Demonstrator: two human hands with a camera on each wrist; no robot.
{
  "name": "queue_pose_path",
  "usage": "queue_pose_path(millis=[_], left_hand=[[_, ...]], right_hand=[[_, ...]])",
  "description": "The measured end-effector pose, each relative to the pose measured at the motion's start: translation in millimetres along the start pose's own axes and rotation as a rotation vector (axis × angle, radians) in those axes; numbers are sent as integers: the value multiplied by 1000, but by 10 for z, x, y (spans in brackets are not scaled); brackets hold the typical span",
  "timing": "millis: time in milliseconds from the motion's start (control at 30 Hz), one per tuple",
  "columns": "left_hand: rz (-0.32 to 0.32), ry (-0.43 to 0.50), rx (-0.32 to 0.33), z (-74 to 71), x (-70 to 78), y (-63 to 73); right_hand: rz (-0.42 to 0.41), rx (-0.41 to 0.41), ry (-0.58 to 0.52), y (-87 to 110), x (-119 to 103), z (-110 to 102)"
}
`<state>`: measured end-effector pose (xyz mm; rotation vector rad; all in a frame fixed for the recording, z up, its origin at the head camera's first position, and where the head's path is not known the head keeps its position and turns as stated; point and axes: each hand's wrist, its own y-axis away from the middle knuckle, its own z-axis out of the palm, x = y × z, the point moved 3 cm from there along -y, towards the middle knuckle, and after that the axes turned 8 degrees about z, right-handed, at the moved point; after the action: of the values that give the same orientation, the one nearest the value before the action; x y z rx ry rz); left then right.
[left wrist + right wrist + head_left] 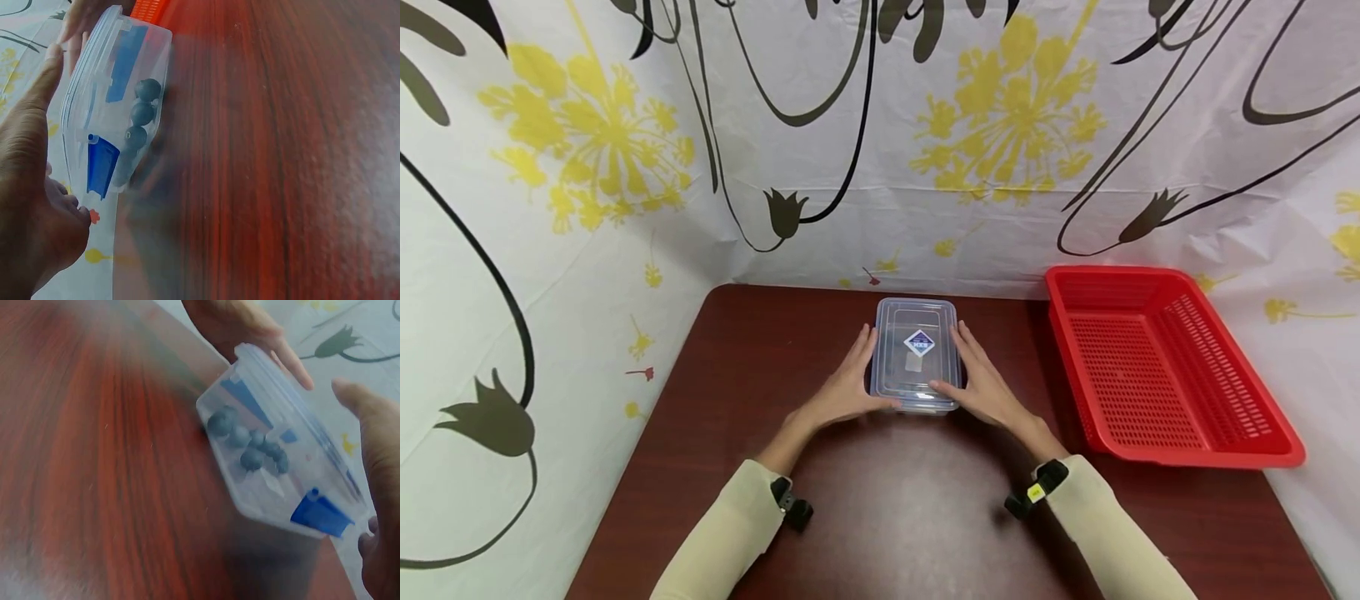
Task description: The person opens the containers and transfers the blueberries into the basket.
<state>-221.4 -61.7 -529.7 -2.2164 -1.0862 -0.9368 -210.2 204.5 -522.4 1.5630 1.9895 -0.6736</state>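
Observation:
A clear plastic food container (898,377) with a transparent lid stands on the dark red-brown table, a blue-and-white diamond sticker (919,342) on top. My left hand (842,387) is at its left side, fingers straight, thumb by the near edge. On the other side, my right hand (988,387) has its fingers stretched along the wall and its thumb over the lid. Several round dark balls (142,114) show through the wall in both wrist views. A blue latch (102,165) hangs angled out from one end, and another blue latch (322,515) sticks out in the right wrist view.
A red perforated plastic basket (1138,383) stands on the right of the table (895,508). Behind and to both sides hangs a white sheet (850,158) printed with yellow flowers and dark stems, meeting the table's back edge.

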Motion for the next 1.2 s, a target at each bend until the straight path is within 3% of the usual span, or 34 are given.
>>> queue_pose_path(millis=[200, 533, 1200], left_hand=[[38, 6, -24, 15, -24, 47], [51, 37, -18, 61, -32, 46], [87, -17, 17, 17, 9, 28]], right_hand=[[-87, -55, -55, 84, 76, 20], [-162, -23, -54, 108, 107, 60], [-206, 40, -46, 112, 114, 53]])
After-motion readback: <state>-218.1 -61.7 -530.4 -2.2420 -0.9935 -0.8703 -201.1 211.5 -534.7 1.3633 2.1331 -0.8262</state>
